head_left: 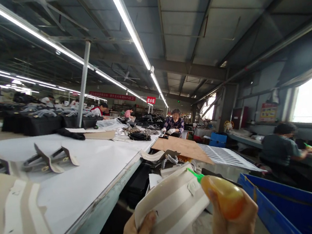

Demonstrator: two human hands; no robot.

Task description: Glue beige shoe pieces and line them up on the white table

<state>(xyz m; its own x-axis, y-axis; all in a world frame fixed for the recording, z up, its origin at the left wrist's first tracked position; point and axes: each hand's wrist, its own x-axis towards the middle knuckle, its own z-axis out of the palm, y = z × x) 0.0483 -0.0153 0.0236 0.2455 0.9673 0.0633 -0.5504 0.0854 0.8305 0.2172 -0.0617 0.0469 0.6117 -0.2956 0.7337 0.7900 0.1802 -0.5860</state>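
My left hand (141, 232) grips the near left edge of a curved beige panel (174, 210), thumb on its face. Lighter strips run along the panel, and a small slotted patch sits near its far end. In my right hand (235, 219) is a squeeze bottle (223, 194) of amber-orange glue with a green nozzle. The nozzle tip is at the panel's far upper edge; whether it touches I cannot tell. A similar beige panel (14, 216) lies on the white-topped table to the left.
On the white table (105, 169) stand several bent pieces with dark straps (48, 160). A blue bin (293, 202) is at the right. Ahead lies a brown board (181, 148). One co-worker (174, 124) sits beyond it, another (280, 146) at the right bench.
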